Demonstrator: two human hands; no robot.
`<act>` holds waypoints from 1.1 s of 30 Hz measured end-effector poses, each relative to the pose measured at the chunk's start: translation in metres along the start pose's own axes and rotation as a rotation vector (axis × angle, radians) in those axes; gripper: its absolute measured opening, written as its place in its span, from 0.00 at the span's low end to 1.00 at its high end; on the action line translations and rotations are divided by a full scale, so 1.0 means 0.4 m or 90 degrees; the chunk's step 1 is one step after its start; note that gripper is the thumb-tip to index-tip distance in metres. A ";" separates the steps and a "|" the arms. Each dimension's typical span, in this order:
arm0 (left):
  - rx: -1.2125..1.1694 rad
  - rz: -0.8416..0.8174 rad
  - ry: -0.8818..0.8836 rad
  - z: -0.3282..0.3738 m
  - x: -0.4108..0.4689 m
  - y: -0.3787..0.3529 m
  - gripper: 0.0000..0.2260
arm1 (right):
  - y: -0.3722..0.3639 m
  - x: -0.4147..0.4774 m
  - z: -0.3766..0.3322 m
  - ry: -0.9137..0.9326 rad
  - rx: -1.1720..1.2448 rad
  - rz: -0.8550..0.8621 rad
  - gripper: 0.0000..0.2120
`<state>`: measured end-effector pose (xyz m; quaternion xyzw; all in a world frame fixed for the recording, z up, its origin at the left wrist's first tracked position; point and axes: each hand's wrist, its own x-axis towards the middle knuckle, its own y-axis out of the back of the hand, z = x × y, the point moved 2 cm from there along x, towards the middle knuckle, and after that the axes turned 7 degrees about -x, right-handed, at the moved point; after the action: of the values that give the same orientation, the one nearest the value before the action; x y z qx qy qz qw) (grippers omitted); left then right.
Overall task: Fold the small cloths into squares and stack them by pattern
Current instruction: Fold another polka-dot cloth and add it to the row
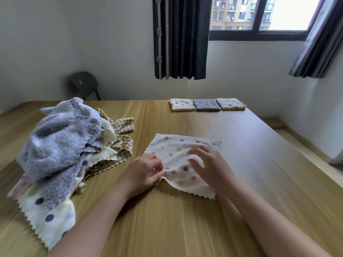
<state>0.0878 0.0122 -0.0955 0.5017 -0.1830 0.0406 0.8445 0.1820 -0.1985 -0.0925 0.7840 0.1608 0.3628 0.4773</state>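
Domestic room — plain living quarters. Wood-grain table [185, 229] lies beneath the left hand [145, 171] and right hand [207, 165]. Beyond the right hand, a window [289, 13] with dark curtains [181, 38] faces residential apartment blocks [239, 12]. Beyond the left hand — a dark plastic chair [84, 84] against a plain white wall [74, 34].

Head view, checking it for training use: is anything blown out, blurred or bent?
In the head view the window is partly blown out; light is soft with faint shadows; the table edge bows from the wide lens; the cloth pile looks slightly blurred.
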 end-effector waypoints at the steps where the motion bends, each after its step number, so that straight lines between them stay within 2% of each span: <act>1: 0.003 0.028 0.012 0.003 0.001 -0.005 0.08 | 0.004 -0.013 -0.027 0.025 -0.013 -0.021 0.21; 3: -0.006 0.068 0.047 0.007 0.005 -0.012 0.08 | 0.000 -0.040 -0.073 0.051 -0.071 -0.098 0.29; 4: -0.014 0.083 0.061 0.008 0.006 -0.012 0.08 | -0.004 -0.050 -0.085 0.050 -0.094 -0.120 0.30; 7: -0.013 0.093 0.072 0.006 0.001 -0.009 0.06 | 0.000 -0.051 -0.073 0.010 -0.088 -0.057 0.21; 9: 0.005 0.075 0.062 0.003 -0.007 -0.005 0.05 | 0.003 -0.044 -0.046 -0.021 -0.090 -0.041 0.20; 15: 0.048 0.023 -0.004 -0.004 -0.018 0.007 0.21 | -0.001 -0.038 -0.012 -0.040 -0.069 -0.031 0.21; 19: 0.094 0.042 -0.026 0.006 -0.014 0.003 0.28 | 0.001 -0.039 -0.003 -0.049 -0.038 0.011 0.19; 23: 0.182 0.067 -0.088 0.030 -0.008 -0.002 0.24 | -0.007 -0.035 -0.007 -0.024 -0.062 0.064 0.12; 26: 0.217 0.064 -0.067 0.027 -0.002 -0.015 0.13 | -0.006 -0.032 0.001 -0.057 -0.065 0.068 0.07; 29: 0.218 0.081 -0.042 0.021 -0.001 -0.024 0.05 | -0.003 -0.039 -0.007 -0.007 -0.064 0.069 0.02; 30: 0.198 0.088 -0.022 0.022 0.000 -0.023 0.06 | -0.005 -0.042 -0.013 0.022 -0.082 0.059 0.04; 33: 0.131 0.116 0.012 0.019 -0.001 -0.024 0.14 | -0.023 -0.045 -0.022 0.068 -0.137 0.013 0.18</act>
<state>0.0877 0.0009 -0.1004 0.5664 -0.2148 0.1407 0.7831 0.1643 -0.1992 -0.1056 0.7094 0.1382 0.4239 0.5459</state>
